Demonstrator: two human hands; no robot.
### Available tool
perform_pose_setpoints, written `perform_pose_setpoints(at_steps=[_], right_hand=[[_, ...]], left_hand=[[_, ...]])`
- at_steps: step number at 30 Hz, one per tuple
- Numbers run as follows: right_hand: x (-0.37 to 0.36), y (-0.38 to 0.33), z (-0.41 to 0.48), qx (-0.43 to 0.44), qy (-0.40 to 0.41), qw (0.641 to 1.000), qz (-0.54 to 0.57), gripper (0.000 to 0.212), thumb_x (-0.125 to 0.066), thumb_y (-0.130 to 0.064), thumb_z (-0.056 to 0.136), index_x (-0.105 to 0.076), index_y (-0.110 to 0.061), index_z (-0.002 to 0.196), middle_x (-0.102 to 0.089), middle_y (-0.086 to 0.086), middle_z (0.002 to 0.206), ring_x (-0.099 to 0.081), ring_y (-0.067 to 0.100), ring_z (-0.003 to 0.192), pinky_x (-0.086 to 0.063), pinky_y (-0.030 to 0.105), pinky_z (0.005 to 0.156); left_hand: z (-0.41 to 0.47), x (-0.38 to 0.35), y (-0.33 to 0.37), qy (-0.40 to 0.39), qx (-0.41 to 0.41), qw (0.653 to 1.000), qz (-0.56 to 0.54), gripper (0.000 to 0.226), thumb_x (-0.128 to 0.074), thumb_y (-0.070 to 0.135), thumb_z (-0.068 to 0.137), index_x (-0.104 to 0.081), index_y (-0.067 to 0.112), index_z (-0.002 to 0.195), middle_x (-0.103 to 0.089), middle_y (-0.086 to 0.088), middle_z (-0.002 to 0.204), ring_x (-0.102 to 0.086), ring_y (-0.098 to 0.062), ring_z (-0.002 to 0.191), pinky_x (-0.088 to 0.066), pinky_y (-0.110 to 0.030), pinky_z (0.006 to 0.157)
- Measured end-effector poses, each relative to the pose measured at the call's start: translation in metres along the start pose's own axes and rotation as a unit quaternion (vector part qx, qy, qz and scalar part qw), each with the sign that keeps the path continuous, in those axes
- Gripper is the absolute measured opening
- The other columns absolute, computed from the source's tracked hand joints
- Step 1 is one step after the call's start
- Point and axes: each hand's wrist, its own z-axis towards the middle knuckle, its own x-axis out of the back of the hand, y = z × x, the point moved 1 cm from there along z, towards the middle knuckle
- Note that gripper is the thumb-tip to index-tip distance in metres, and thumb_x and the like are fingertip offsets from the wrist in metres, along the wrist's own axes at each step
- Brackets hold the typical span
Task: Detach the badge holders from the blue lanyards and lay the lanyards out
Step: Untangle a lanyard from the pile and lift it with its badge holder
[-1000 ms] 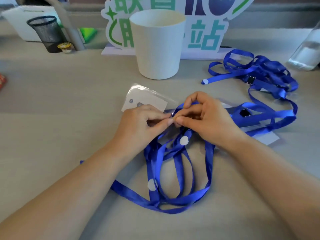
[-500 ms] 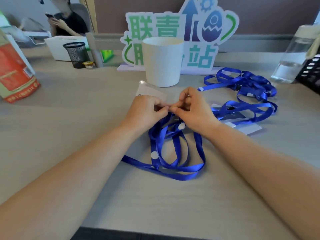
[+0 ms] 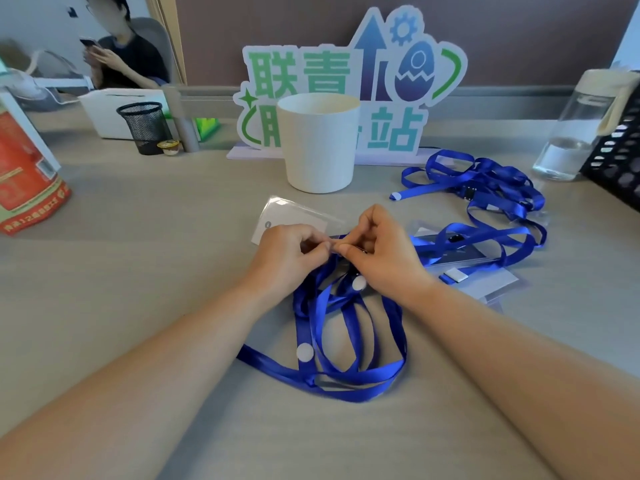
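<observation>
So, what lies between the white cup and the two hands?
A clear badge holder with a white card inside lies there, seen in the head view.

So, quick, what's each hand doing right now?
Left hand: closed, pinching the clip end of the blue ribbon lanyard.
Right hand: closed, pinching the same clip end.

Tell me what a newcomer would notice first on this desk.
Two hands meet mid-desk, the left hand and right hand pinching the top end of a looped blue lanyard just in front of a clear badge holder. Behind stands a white cup before a colourful cut-out sign; a second lanyard tangle lies to the right.
</observation>
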Motion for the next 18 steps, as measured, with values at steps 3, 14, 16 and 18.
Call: perform_pose_setpoints(at_steps=[3,14,16,18], right_hand=[[0.0002,-0.0008,-0.0004,-0.002,0.003,1.000,0.001,0.036,-0.063,0.001,0.083,-0.034,-0.020,0.075,-0.066,0.004,0.078,-0.070,0.021,0.084,-0.056,0.034,0.077],[0.0034,-0.0022,-0.0005,0.005,-0.005,1.000,0.018,0.037,-0.063,0.002,0.082,-0.034,-0.021,0.075,-0.066,0.001,0.076,-0.066,0.034,0.090,-0.055,0.043,0.082],[0.0038,-0.0024,-0.0005,0.008,-0.008,1.000,0.017,0.037,-0.062,0.002,0.082,-0.034,-0.021,0.075,-0.065,-0.001,0.074,-0.066,0.036,0.089,-0.055,0.045,0.083],[0.0042,-0.0030,-0.0007,0.009,-0.012,1.000,0.022,0.037,-0.061,0.003,0.082,-0.034,-0.021,0.075,-0.064,-0.002,0.073,-0.067,0.034,0.089,-0.054,0.046,0.084]], left_hand=[[-0.0007,0.0010,0.0015,-0.003,0.009,1.000,-0.024,0.024,-0.064,0.010,0.083,-0.065,0.029,0.069,-0.063,0.018,0.065,-0.058,0.000,0.062,-0.046,-0.011,0.064],[0.0060,0.0004,0.0069,-0.080,-0.117,0.969,0.200,0.015,-0.042,0.019,0.092,-0.050,0.010,0.084,-0.044,0.003,0.083,-0.048,-0.025,0.077,-0.032,-0.031,0.064],[0.0052,0.0010,0.0067,-0.085,-0.131,0.972,0.173,0.012,-0.043,0.013,0.090,-0.045,0.014,0.079,-0.043,0.004,0.078,-0.042,-0.019,0.072,-0.025,-0.026,0.061],[0.0048,0.0005,0.0053,-0.081,-0.134,0.977,0.148,0.010,-0.041,0.017,0.086,-0.043,0.016,0.076,-0.040,0.009,0.071,-0.039,-0.015,0.069,-0.025,-0.025,0.060]])
